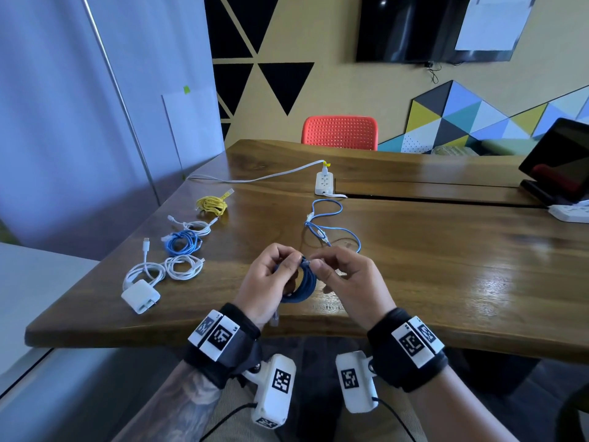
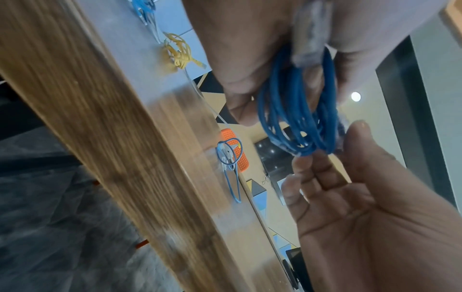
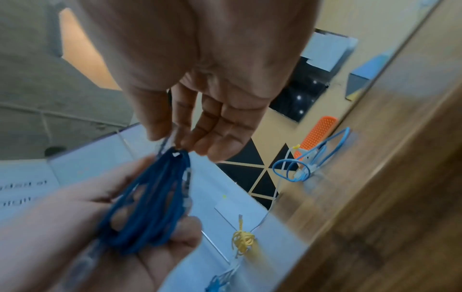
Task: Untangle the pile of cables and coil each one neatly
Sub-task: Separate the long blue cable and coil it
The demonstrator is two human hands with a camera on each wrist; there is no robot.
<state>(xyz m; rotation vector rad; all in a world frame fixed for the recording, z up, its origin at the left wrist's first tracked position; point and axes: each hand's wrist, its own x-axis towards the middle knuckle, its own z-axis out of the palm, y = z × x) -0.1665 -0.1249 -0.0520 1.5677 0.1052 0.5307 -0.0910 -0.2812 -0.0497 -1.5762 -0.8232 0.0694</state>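
The dark blue cable coil [image 1: 302,283] is being held upright just above the near edge of the wooden table [image 1: 446,250], probably so that its loops are hanging free while the end is being tucked. It is being gripped by the left hand [image 1: 269,277], whose fingers are curled round 1 side of the loops to keep them stacked, and its top is being pinched by the thumb and fingertips of the right hand [image 1: 344,279], apparently where the last turn is being secured. A clear plug [image 1: 276,319] is dangling below the left palm. Beyond, the loose light blue cable [image 1: 331,229] is lying uncoiled, presumably waiting its turn, while 5 finished coils, among them the yellow coil [image 1: 213,205], are being kept apart at the left. The exact pinch point is being hidden by fingers in the head view and blurred in both wrist views, so whether a plug is being held there cannot be told.
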